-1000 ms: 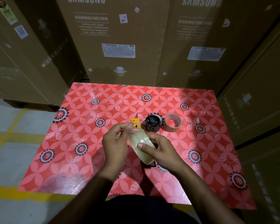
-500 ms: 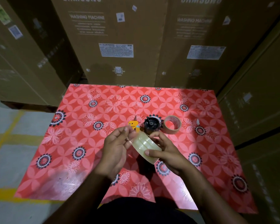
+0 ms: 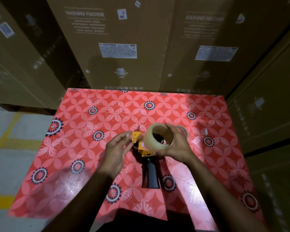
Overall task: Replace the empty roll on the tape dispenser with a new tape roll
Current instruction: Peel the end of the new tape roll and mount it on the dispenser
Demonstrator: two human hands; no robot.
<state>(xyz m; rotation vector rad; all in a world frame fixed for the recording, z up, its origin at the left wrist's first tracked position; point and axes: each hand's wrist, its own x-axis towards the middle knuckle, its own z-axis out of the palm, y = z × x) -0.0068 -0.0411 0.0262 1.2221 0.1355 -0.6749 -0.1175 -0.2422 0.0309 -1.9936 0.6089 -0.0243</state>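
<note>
empty roll point(image 3: 182, 129) mostly behind right hand point(image 3: 176, 144), box labels point(image 3: 117, 50) too blurred to read

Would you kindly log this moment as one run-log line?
right hand: holds new tape roll over dispenser | left hand: at dispenser's yellow front | roll: not seated

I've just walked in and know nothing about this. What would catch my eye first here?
Probably the bright red flower-patterned tablecloth, which fills the middle against tall brown cardboard boxes marked "washing machine" behind it. At its centre the right hand holds a fat roll of clear tape over a yellow tape dispenser with a black handle lying on the cloth, while the left hand touches the dispenser's yellow front end.
</note>
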